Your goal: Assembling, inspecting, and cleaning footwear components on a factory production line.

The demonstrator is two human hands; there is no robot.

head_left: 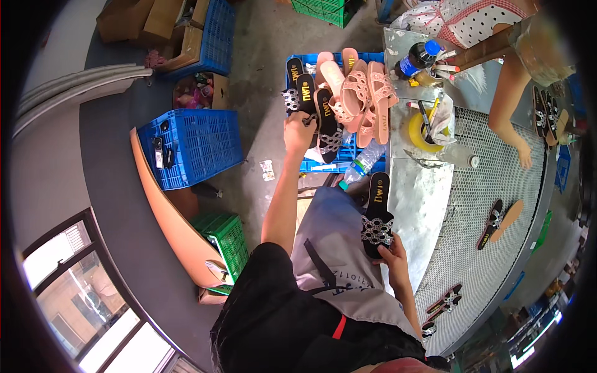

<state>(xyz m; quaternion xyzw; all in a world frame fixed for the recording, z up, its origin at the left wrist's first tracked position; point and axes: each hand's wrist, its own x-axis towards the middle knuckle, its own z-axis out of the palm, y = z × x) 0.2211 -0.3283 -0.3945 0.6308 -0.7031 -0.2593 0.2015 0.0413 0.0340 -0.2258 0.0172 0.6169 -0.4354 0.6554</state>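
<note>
My right hand (395, 256) grips a black slide sandal (378, 199) by its toe end, in front of my apron. Silver ring-patterned trim covers the strap of this sandal. Over the blue crate, my left hand (300, 132) is closed around the strap end of another black sandal (305, 90); the fingers hide most of that strap. Beside it lies a black sandal with a silver strap (328, 124), and one more black sandal (290, 99) sits to the left. Several pink sandals (356, 93) are heaped to the right in the crate.
The blue crate (323, 166) also holds a plastic bottle (364, 163). On the metal bench (410, 186) stand a dark bottle (418, 59), yellow tape (423, 133) and pens. Black sandals (490, 225) lie on a mesh conveyor (466, 205). Across it, a co-worker's arm (509, 118) hangs down.
</note>
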